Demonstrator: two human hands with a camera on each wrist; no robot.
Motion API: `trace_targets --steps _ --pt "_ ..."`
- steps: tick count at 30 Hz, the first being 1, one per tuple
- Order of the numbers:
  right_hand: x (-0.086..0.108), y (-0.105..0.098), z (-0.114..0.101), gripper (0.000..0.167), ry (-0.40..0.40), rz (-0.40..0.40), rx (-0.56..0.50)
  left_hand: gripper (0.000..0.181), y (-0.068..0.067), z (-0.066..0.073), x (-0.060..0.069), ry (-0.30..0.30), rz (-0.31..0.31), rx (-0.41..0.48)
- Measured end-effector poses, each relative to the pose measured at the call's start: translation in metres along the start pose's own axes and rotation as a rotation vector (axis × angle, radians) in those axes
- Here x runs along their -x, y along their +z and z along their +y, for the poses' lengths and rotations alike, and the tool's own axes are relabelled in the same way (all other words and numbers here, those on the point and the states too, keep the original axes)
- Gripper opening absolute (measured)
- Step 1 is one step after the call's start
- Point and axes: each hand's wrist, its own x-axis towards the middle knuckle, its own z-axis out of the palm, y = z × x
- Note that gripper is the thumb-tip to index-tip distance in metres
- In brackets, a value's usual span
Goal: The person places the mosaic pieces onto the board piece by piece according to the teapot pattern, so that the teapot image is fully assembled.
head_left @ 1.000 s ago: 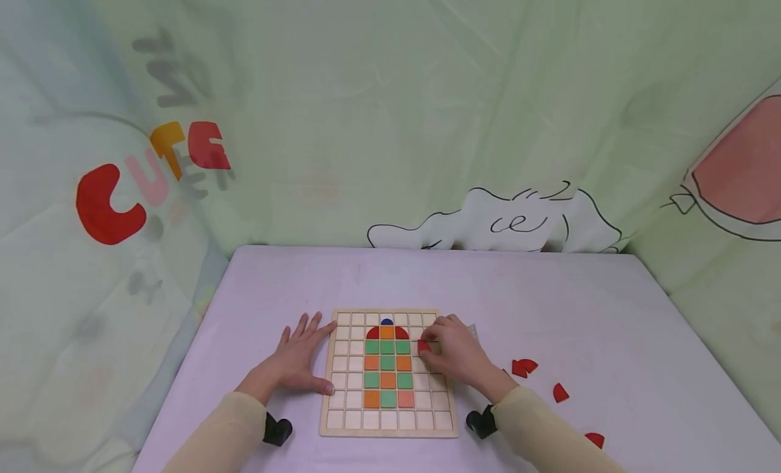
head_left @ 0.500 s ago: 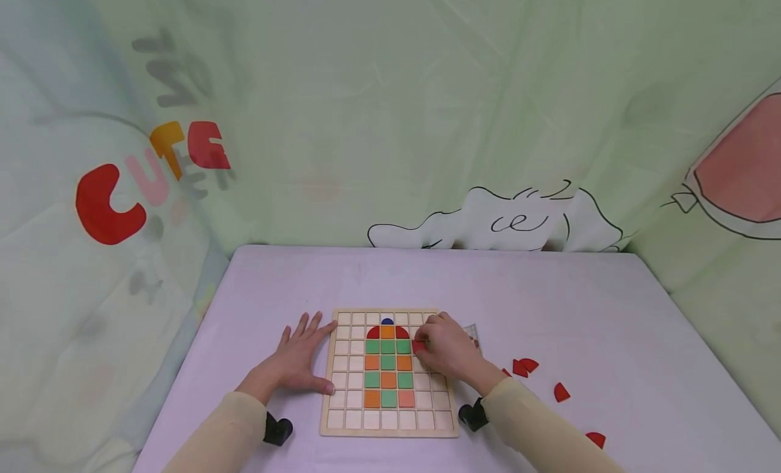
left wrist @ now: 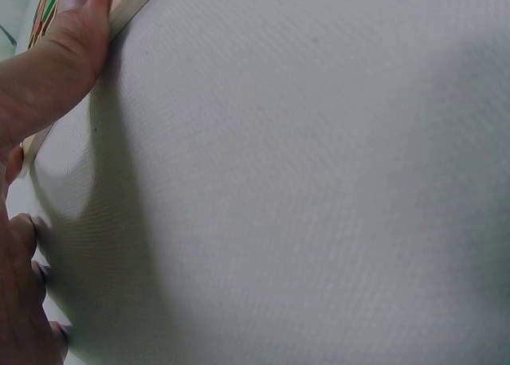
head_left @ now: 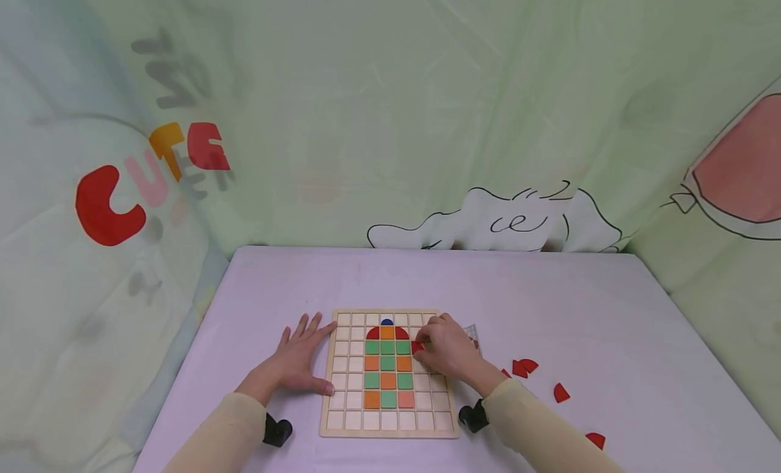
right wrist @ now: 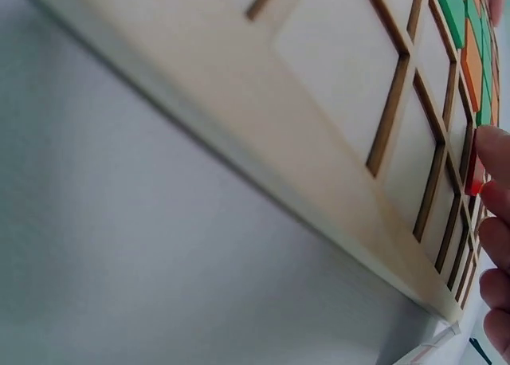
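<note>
A wooden grid board (head_left: 388,424) lies on the table, its middle columns filled with green, orange and pink squares, two red curved pieces and a blue half-round piece on top. My left hand (head_left: 295,364) is spread at the board's left edge, thumb and a fingertip touching the frame; in the left wrist view the thumb (left wrist: 60,66) presses that edge. My right hand (head_left: 450,346) pinches a red piece (head_left: 417,347) at the cell right of the top green row. The right wrist view shows the red piece (right wrist: 476,170) by the fingertips, low against the board.
Several loose red pieces (head_left: 561,392) lie on the table (head_left: 610,324) to the right of the board. A printed card (head_left: 472,334) is partly hidden behind my right hand. Fabric walls stand behind the table and at both sides.
My right hand has moved slightly left with the red piece, bringing it beside the green row. More of the card shows. My left hand has stayed in place.
</note>
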Motion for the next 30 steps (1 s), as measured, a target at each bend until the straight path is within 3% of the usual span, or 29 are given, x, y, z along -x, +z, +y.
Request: trace_targets --steps 9,19,23,30 --pt "0.001 -0.001 0.003 0.004 -0.024 0.020 0.007 0.121 0.000 0.001 0.000 0.002 0.000 0.003" --pt "0.005 -0.005 0.007 0.006 -0.013 0.031 -0.038 0.121 0.002 0.000 -0.001 0.011 -0.002 0.005" --pt "0.012 -0.015 0.014 0.009 0.030 0.046 -0.074 0.121 0.003 -0.002 -0.002 0.016 0.003 0.004" --pt "0.030 -0.034 0.041 0.010 0.035 0.069 -0.083 0.121 0.002 -0.002 -0.002 0.017 0.007 -0.003"
